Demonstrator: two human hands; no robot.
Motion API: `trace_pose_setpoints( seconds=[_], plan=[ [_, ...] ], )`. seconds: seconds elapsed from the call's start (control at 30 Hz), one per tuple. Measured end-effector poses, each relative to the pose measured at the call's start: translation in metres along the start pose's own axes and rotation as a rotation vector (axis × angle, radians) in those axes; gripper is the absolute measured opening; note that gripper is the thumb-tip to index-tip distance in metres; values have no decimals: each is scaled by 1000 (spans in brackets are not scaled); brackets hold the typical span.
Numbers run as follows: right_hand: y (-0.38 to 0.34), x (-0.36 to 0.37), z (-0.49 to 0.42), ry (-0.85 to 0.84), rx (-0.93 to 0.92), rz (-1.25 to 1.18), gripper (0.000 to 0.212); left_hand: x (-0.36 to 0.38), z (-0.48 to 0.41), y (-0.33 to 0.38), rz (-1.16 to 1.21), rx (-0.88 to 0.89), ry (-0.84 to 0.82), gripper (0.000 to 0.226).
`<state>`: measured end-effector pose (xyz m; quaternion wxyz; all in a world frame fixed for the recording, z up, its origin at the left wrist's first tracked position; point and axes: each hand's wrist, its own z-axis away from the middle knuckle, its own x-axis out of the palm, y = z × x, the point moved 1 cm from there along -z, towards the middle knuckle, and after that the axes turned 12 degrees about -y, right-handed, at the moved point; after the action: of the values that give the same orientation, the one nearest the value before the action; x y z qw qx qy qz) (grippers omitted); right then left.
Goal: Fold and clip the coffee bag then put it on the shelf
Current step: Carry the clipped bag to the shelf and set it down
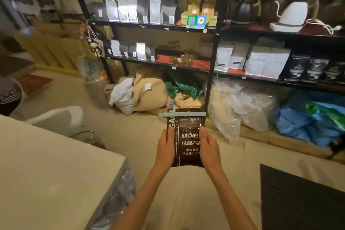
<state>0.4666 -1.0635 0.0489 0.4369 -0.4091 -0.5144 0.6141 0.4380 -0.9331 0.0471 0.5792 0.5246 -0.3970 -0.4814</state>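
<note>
A dark brown coffee bag (188, 140) with white lettering is held upright in front of me, low in the middle of the view. Its top is folded, and a long pale blue clip (182, 114) lies across the fold. My left hand (166, 147) grips the bag's left edge and my right hand (209, 147) grips its right edge, thumbs on the front. The black metal shelf (160, 27) stands ahead, with rows of silver, black and white bags on its boards.
Sacks and plastic bags (242, 106) are piled on the floor under the shelf. A pale table (46, 173) is at my left with a white stool (56, 117) behind it. Kettles (293, 15) sit on the upper right shelf. A dark mat (298, 198) lies at lower right.
</note>
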Motion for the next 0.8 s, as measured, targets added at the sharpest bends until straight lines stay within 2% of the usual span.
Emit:
trace_pose_setpoints(
  seconds=[0.23,0.7,0.8],
  plan=[
    [-8,5,-135,-100,20,-2,44,-11,-121,13,18,-28,83,38],
    [-40,15,-420,-296,22,36,32,-31,-375,44,72,-20,288,31],
    [-51,19,-473,-331,42,13,38,-36,-421,56,100,-16,310,33]
  ],
)
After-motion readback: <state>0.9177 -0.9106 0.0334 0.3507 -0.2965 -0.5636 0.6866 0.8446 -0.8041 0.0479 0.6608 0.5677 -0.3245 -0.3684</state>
